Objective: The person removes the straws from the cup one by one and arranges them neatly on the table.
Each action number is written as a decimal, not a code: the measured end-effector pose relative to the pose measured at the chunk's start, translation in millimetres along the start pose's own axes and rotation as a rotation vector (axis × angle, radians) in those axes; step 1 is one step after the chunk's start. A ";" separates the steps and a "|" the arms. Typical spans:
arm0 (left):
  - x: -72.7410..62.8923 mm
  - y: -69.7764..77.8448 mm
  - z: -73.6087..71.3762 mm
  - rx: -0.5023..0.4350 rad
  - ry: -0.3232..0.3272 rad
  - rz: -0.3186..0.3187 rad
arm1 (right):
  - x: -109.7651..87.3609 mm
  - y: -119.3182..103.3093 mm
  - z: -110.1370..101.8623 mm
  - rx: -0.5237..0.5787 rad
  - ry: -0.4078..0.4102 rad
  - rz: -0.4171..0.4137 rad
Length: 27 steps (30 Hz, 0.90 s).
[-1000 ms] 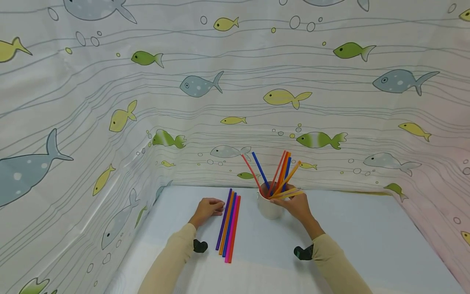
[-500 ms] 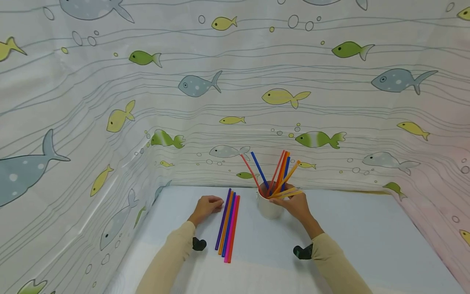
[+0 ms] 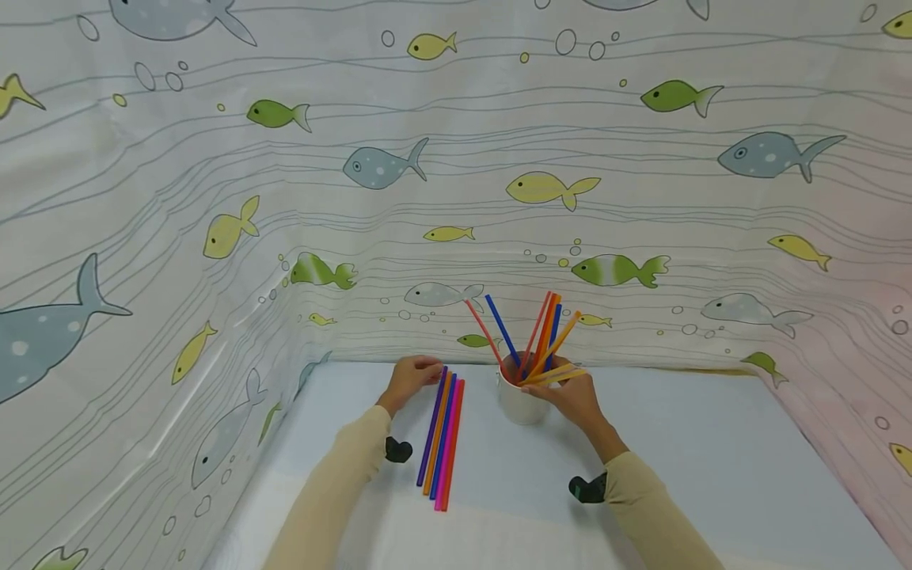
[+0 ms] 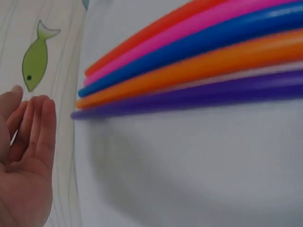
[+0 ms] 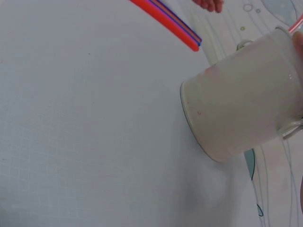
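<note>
Several coloured straws lie side by side on the table: purple (image 3: 431, 431), orange, blue, pink and red-orange (image 3: 454, 443). My left hand (image 3: 413, 378) is at the far end of the purple straw, fingertips close to it; in the left wrist view the fingers (image 4: 45, 127) are nearly straight and hold nothing. To the right stands a small white pail (image 3: 523, 404) with loops on its sides. Red, blue, orange and yellow straws (image 3: 502, 328) lean out of it. My right hand (image 3: 577, 396) grips the pail at its rim, thumb in front and fingers behind.
The white table (image 3: 677, 443) ends at a fish-patterned curtain (image 3: 456, 261) at the back, with more of it along both sides. Dark straps or mounts (image 3: 587, 489) sit at both wrists.
My left hand has moved slightly forward and right, up to the far end of the purple straw. The right hand, the pail and the row of straws keep their places.
</note>
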<state>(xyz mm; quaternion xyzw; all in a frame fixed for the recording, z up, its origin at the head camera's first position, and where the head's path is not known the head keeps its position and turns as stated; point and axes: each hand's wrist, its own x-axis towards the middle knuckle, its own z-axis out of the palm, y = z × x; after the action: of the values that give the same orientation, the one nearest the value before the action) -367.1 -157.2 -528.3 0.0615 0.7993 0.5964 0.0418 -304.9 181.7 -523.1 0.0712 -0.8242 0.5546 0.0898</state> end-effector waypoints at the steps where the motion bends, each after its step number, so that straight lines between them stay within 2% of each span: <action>1: 1.3 4.7 5.2 -0.022 -0.009 0.014 | -0.1 -0.4 -0.3 0.000 0.000 0.000; 6: 8.0 29.5 34.0 -0.097 -0.048 0.079 | 0.4 -1.2 -1.9 0.008 0.000 0.003; 12: 4.6 64.8 56.7 -0.162 -0.093 0.074 | 0.8 1.7 -1.1 0.001 -0.003 0.002; 16: 14.5 64.7 73.1 -0.178 -0.069 0.092 | 1.4 2.1 -1.2 0.001 -0.007 -0.002; 20: 24.0 63.7 87.1 -0.120 -0.023 0.099 | 1.4 1.5 -2.1 0.007 -0.005 0.003; 27: 25.3 70.5 100.5 -0.058 0.056 0.092 | -0.3 -0.1 -1.0 0.016 -0.010 0.024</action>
<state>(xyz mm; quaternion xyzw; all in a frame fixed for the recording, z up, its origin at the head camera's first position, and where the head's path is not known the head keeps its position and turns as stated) -374.6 -38.3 -489.2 0.0804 0.7787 0.6221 -0.0062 -304.5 182.6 -522.7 0.0648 -0.8209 0.5619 0.0784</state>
